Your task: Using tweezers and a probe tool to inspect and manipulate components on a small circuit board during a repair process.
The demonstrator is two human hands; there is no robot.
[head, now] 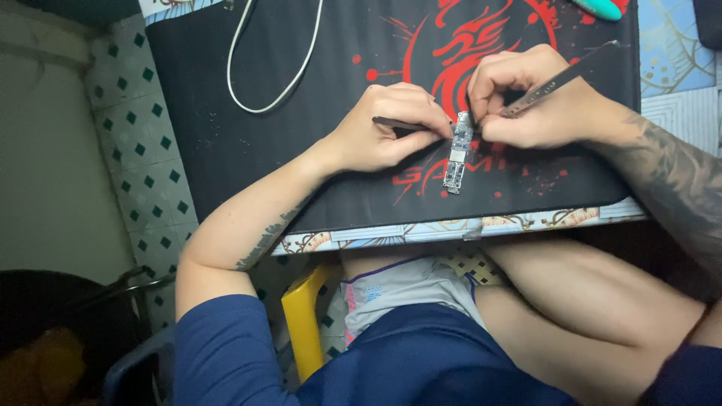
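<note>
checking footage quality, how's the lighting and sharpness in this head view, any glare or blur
Head view: even, soft light, no strong glare; left hand, right hand and the small circuit board are fairly sharp on the black mat; lower left corner falls dark; board components are too small to resolve.

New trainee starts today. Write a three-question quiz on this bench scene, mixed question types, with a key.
1. True or false: the narrow circuit board lies on the black and red mat.
2. Which hand holds the metal tweezers? A left hand B right hand
3. Fill in: the cable looped on the mat is ____ in colour.

Key: 1 true; 2 B; 3 white.
</note>
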